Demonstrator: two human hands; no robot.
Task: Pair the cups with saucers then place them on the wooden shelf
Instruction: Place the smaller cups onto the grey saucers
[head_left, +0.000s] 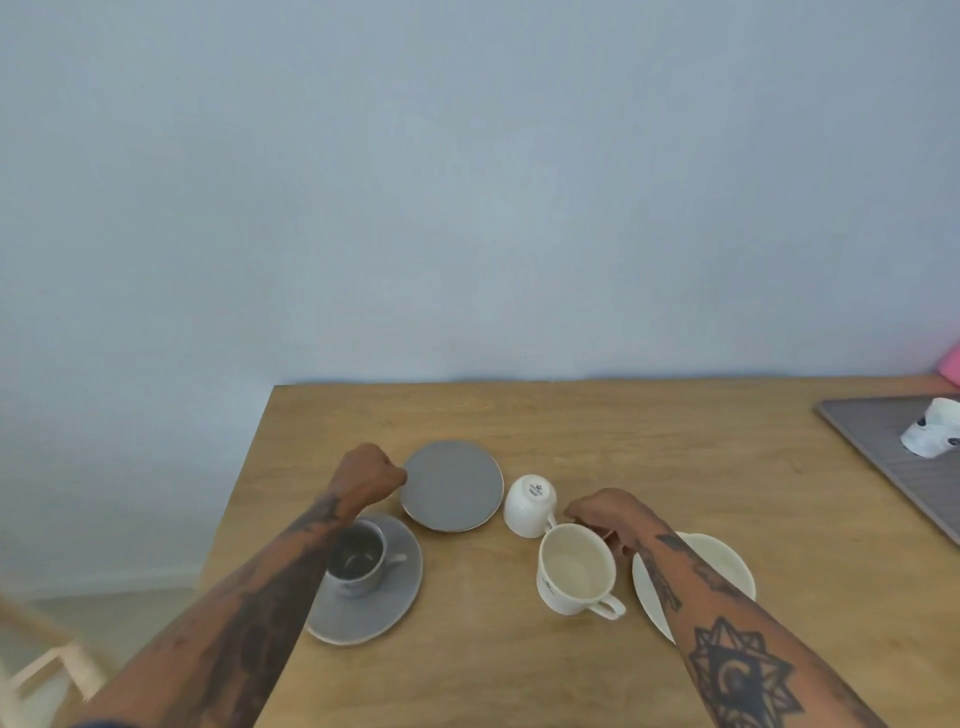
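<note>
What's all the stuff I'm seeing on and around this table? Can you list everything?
Table: one, light wood, against a pale blue wall.
Grey saucers: two; bare one at centre, another nearer, left.
Grey cup: one, upright on the nearer grey saucer.
White cups: two; one upside down at centre, one upright just in front.
White saucer: one, right, partly under the right forearm.
Grey mat: one, far right, with a white object on it.
Pink item: one, right edge, unclear.
Pale wooden frame: lower left, beside the table.
Left hand: at the bare grey saucer's edge.
Right hand: by the white cups' handles.
</note>
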